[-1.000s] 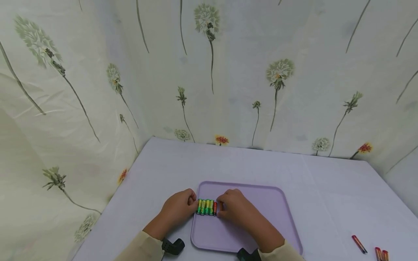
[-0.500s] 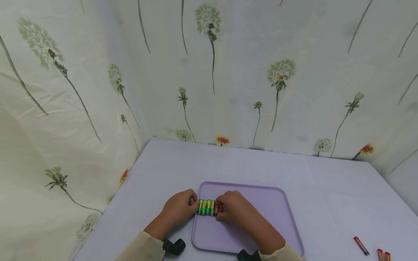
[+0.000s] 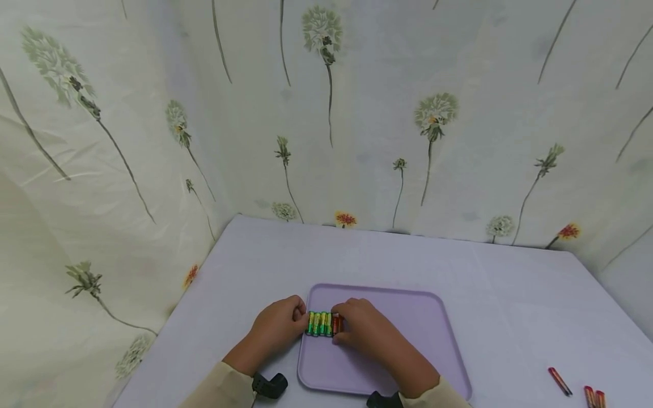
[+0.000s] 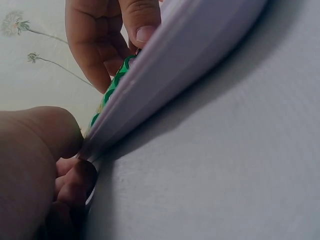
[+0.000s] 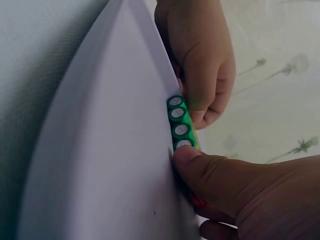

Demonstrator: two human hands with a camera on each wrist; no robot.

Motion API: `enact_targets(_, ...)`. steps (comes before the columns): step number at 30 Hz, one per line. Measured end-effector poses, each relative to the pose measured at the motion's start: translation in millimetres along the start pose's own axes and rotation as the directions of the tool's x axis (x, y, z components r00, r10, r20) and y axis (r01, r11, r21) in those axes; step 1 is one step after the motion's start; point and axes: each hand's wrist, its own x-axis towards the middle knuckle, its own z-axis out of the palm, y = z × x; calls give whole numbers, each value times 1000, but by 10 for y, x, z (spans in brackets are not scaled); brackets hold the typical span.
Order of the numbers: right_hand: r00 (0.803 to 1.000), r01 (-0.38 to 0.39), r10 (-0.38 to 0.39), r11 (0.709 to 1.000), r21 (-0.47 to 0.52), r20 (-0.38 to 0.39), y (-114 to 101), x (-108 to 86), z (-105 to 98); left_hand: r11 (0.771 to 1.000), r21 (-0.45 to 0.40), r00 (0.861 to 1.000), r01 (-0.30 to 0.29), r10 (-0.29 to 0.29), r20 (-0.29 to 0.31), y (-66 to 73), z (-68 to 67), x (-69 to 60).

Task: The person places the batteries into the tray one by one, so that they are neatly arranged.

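Note:
Several green-and-yellow batteries (image 3: 319, 324) stand side by side at the left of a lilac tray (image 3: 403, 351), with two red batteries (image 3: 335, 324) against their right side. The right hand (image 3: 369, 331) pinches the outer red one between thumb and fingers. In the right wrist view its thumb (image 5: 187, 155) lies by the flat end of the last green battery (image 5: 181, 130). The left hand (image 3: 278, 327) grips the tray's left rim beside the row, thumb above and curled fingers below in the left wrist view (image 4: 35, 140). The right hand's fingers partly cover the red batteries.
On the white-covered table (image 3: 510, 317), right of the tray, lie one red battery (image 3: 560, 381) and two more close together (image 3: 594, 398) near the front edge. Flower-patterned cloth (image 3: 367, 113) hangs behind the table and on the left.
The right hand has moved slightly left with its red battery, closing the gap to the other red one beside the green row. The left hand has stayed at the rim.

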Motion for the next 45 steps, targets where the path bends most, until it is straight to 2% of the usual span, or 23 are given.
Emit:
enact_targets(9, 1000, -3, 3, 1000, -23, -7, -31, -26, 8, 1000, 9, 1000, 0, 0, 2, -21, 17, 10)
enact_targets(15, 1000, -17, 17, 999, -30, -8, -36, -39, -2, 1000, 9, 1000, -3, 3, 1, 14, -6, 2)
enact_targets(22, 999, -4, 3, 1000, -23, -46, -7, -91, -38, 1000, 9, 1000, 3, -3, -7, 24, -6, -8)
enact_targets(25, 998, -25, 23, 999, -23, -53, 22, -115, -78, 1000, 14, 1000, 0, 0, -13, 17, 1, -16)
enact_targets(35, 979, -197, 202, 975, 106, -34, 121, -235, -381, 1000, 19, 1000, -11, 11, -24, 17, 8, -6)
enact_targets(39, 974, -210, 220, 966, 151, -55, 182, -321, -521, 1000, 13, 1000, -7, 7, -19, 19, 14, -12)
enact_targets(45, 969, -210, 226, 967, 146, -103, 305, -438, -730, 1000, 6, 1000, 0, 0, -6, -2, 15, -8)
